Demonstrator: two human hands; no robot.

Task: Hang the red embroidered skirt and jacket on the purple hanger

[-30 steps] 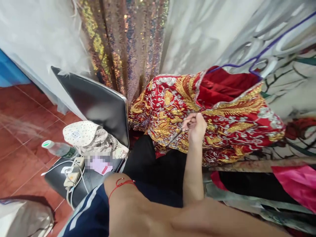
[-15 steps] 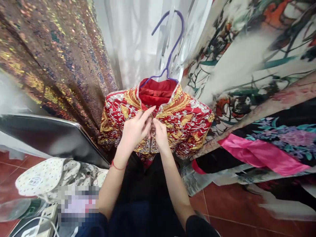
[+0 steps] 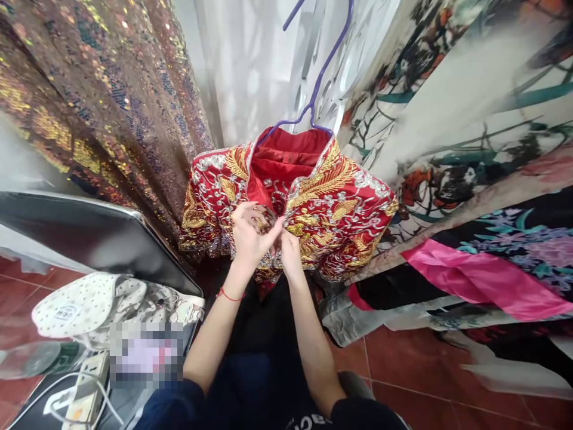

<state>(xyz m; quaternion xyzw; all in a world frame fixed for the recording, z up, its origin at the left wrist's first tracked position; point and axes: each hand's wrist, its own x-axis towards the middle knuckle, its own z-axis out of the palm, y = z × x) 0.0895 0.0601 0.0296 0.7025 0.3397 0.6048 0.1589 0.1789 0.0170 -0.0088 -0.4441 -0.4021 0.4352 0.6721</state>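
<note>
In the head view a red jacket (image 3: 356, 206) with gold and silver embroidery hangs on a purple wire hanger (image 3: 317, 89). Its collar stands up and its front edges part at the neck, showing the red lining and a small size label (image 3: 290, 159). My left hand (image 3: 253, 230) is at the front opening, fingers curled on the jacket's edge with the thumb reaching toward the other side. Close beside it, my right hand (image 3: 290, 254) pinches the opposite front edge. Whatever fastening lies between the fingertips is hidden.
Sequinned fabric (image 3: 134, 89) hangs at left, flower-patterned cloth (image 3: 430, 173) at right. A black chair (image 3: 111, 239) stands at lower left, near a dotted white cap (image 3: 76, 304), a power strip (image 3: 87, 388) and a clear bottle (image 3: 31, 360). Red tiles cover the floor.
Both hands have moved slightly down the jacket's front, and the left fingers have curled inward over its edge. The neck opening now gapes wider. The camera view has shifted a little.
</note>
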